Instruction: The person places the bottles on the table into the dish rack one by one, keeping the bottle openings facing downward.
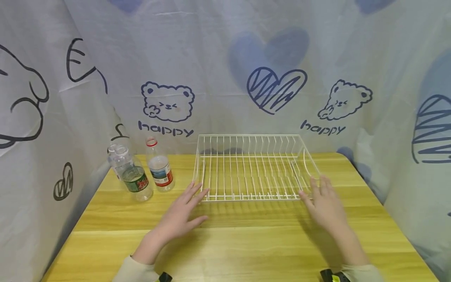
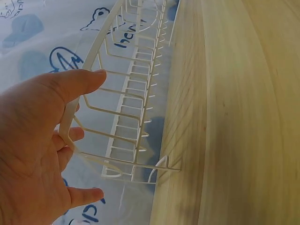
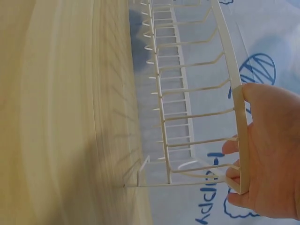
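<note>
A white wire dish rack point(image 1: 251, 156) stands on the wooden table, its many thin wires running between the back and front rims. At its front left corner is my left hand point(image 1: 179, 217), fingers stretched over the rim and thumb held apart from it; in the left wrist view the thumb point(image 2: 89, 82) overlaps the white rim point(image 2: 98, 44). My right hand point(image 1: 328, 207) holds the front right corner. In the right wrist view its thumb lies against the rim point(image 3: 233, 70) and its fingertips point(image 3: 230, 145) show behind it.
Left of the rack stands a clear bottle point(image 1: 160, 172) with a red neck ring and a blue-and-red label. Clear bottles stand further left, one with a green label point(image 1: 136, 180). A pale cloth point(image 1: 218, 78) with drawings hangs behind the table point(image 1: 246, 243) and at its sides.
</note>
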### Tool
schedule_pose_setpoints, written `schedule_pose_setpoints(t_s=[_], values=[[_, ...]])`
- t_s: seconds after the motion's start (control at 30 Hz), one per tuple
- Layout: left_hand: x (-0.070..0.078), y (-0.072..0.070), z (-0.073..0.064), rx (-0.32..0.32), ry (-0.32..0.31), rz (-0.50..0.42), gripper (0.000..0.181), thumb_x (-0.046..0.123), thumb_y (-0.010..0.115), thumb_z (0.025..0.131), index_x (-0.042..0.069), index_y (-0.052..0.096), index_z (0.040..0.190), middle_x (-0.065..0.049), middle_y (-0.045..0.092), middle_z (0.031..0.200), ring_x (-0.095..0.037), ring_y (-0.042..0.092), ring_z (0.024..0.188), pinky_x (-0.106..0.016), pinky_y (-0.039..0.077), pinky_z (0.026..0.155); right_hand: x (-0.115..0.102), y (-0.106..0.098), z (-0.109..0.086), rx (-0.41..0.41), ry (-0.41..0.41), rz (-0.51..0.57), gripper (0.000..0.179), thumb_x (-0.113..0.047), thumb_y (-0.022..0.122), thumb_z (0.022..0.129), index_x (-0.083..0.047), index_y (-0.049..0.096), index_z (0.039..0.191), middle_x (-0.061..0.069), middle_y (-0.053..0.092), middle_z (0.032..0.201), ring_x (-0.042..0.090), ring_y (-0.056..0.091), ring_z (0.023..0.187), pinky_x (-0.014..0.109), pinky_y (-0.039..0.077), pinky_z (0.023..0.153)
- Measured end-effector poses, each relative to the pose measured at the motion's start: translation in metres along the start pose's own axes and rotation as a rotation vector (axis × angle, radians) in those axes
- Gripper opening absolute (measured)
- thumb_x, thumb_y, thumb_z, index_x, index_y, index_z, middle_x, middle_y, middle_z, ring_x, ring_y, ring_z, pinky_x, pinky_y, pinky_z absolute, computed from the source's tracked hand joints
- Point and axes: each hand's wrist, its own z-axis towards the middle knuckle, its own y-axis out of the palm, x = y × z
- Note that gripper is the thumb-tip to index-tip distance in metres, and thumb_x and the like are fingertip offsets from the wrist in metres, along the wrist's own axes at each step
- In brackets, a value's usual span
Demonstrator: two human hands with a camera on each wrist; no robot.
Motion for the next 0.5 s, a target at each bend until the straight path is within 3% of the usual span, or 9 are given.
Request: schedule_pose_setpoints(t_s=[0.27,0.5], values=[[-0.008,-0.008,-0.011,0.005,-0.047,-0.003,0.079,0.039,0.071,0.087,0.023,0.031,0.153,-0.004,0.02,0.163,-0.032,0.014,0.151,-0.06,0.026,0.114,-0.017,0.004,0.005,-0.016,0.007,0.008,0.08,-0.059,0.025,0.101,0.004,0.021,0.152,0.035,0.006,0.157,0.051,0.007,0.146,0.062,0.011,0.117],[-0.017,-0.014,-0.012,0.009,-0.073,-0.013,0.079,0.036,0.071,0.088,0.025,0.029,0.154,-0.006,0.019,0.163,-0.036,0.015,0.15,-0.061,0.027,0.113,-0.03,0.008,0.007,-0.008,0.012,0.013,0.081,-0.06,0.024,0.101,0.004,0.022,0.152,0.034,0.006,0.157,0.051,0.006,0.147,0.061,0.01,0.118]])
